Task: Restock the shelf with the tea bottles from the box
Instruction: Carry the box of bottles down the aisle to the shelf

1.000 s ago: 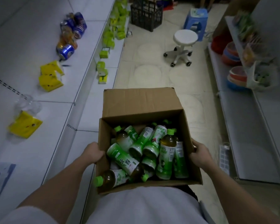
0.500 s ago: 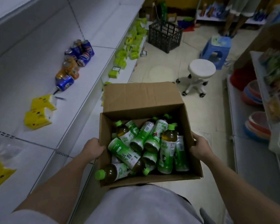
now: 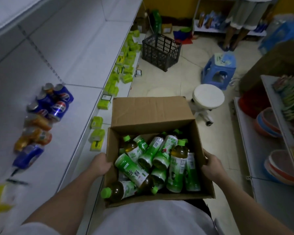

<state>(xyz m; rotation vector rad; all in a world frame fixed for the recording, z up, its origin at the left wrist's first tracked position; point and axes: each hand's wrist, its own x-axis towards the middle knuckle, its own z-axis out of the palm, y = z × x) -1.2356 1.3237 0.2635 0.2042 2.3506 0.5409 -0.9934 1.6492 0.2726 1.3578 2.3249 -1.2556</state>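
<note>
While the cardboard box (image 3: 153, 116) is carried against the white shirt at waist height, it is gripped on both sides: the left hand (image 3: 100, 164) is clasped over its left wall and the right hand (image 3: 210, 167) over its right wall, the fingertips being hidden behind the card. The tea bottles (image 3: 153, 160) are heaped loosely inside the box, most lying on their sides, with green caps and green-and-white labels; large white Chinese characters are printed on 1 label, though the smaller print cannot be read. 1 bottle is poked out past the torn near-left corner. The far flap is folded open.

To the left, the white shelf (image 3: 71, 126) is seen, where blue Pepsi cans (image 3: 58, 106) and orange cans (image 3: 36, 131) are laid, blurred and partly smeared. Yellow-green packets (image 3: 112, 89) are lined along the lower ledge, their writing too small to make out. Further off, a white round stool (image 3: 208, 97), a blue plastic stool (image 3: 219, 68) and a dark crate (image 3: 160, 51) are placed on the tiled floor. A standing person's legs (image 3: 234, 36) are cut off at the top edge.
</note>
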